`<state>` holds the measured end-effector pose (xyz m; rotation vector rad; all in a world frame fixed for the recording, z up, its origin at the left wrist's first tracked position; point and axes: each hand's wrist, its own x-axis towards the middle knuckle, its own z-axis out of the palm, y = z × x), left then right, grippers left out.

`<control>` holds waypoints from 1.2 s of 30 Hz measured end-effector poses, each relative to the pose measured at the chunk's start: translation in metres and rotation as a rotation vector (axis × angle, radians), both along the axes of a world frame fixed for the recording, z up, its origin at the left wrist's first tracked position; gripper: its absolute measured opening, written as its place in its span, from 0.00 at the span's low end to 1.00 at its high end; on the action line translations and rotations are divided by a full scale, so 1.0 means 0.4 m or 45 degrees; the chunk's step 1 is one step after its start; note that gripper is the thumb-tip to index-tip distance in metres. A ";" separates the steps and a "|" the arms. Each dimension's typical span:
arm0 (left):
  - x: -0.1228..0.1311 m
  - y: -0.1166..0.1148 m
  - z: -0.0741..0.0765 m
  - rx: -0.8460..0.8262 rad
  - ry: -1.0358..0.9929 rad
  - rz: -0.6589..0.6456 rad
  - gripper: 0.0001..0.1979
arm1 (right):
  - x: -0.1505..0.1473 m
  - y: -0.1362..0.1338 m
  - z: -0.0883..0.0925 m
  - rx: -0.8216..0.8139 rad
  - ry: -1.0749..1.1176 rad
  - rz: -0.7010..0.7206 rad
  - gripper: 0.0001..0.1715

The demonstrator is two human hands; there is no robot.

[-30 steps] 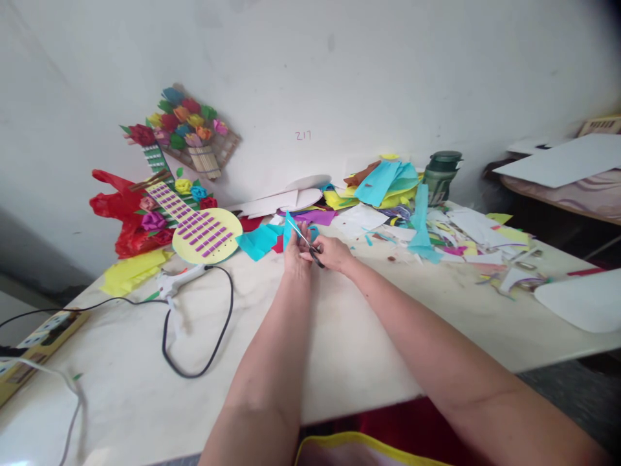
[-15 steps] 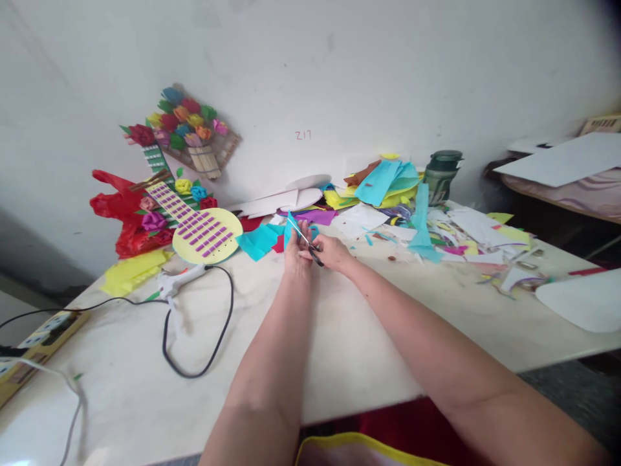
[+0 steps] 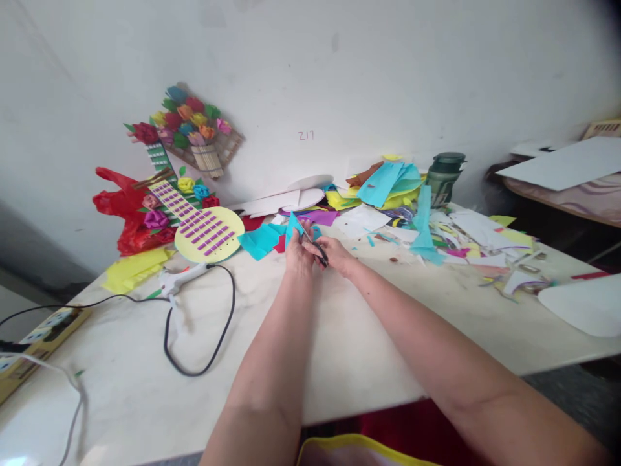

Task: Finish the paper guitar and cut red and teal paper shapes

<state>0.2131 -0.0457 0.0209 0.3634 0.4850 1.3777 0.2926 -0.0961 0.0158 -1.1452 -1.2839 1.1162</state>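
Note:
Near the middle of the table, my left hand [image 3: 299, 252] is closed on a small piece of blue paper [image 3: 292, 226] that points up from its fingers. My right hand [image 3: 334, 254] grips black-handled scissors [image 3: 320, 254] just beside it, and the blades lie across the fingers of my left hand against the paper. Another blue paper sheet [image 3: 259, 241] lies left of my left hand, with a bit of red paper [image 3: 280, 244] at its edge. Fingertips of both hands are partly hidden behind the scissors and paper.
A yellow paper guitar [image 3: 208, 234], a glue gun [image 3: 182, 278] with a looped black cord and yellow paper [image 3: 136, 268] lie left. Paper flowers [image 3: 187, 120] lean on the wall. Paper scraps [image 3: 466, 239] and a green bottle [image 3: 444, 176] stand right; a power strip [image 3: 43, 343] is far left.
The scissors have tilted more steeply, with their handles slightly lower and to the right. My left fingers have curled in more. The whole view has shifted slightly.

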 end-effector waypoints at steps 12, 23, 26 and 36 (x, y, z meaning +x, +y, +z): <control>0.002 -0.005 0.014 -0.009 0.052 0.014 0.12 | -0.011 -0.002 -0.005 0.020 0.038 -0.037 0.20; -0.002 0.005 0.012 -0.060 0.051 0.045 0.09 | -0.019 -0.004 -0.005 0.019 0.003 -0.060 0.19; 0.001 0.003 0.016 -0.073 0.069 0.063 0.08 | -0.018 -0.003 -0.010 -0.008 0.046 -0.021 0.20; 0.014 -0.014 0.016 -0.091 0.142 0.134 0.05 | 0.000 -0.011 0.004 -0.091 0.111 0.049 0.28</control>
